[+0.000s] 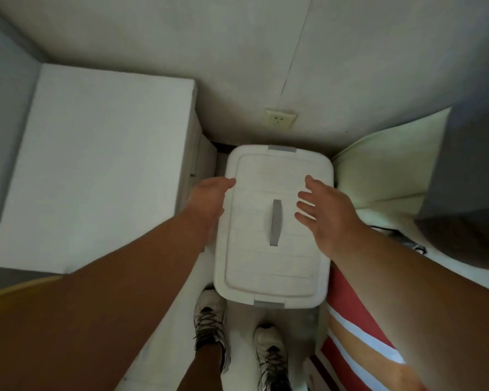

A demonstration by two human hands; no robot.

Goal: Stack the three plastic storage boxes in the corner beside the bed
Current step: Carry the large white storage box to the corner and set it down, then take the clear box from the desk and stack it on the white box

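A white plastic storage box (pixel 268 266) stands in the corner against the wall, seen from above. Its lid has a grey handle (pixel 275 222) in the middle and grey clips at both ends. Whether other boxes sit beneath it is hidden. My left hand (pixel 206 201) hovers at the lid's left edge, fingers spread and holding nothing. Over the right side of the lid, my right hand (pixel 326 213) is open with fingers apart, just clear of the handle.
A white cabinet (pixel 96 170) stands close on the left of the box. The bed with a striped red, orange and white cover (pixel 350 328) and a pale pillow (pixel 390 165) lies on the right. A wall socket (pixel 280 119) is behind. My shoes (pixel 209 320) stand at the box's near end.
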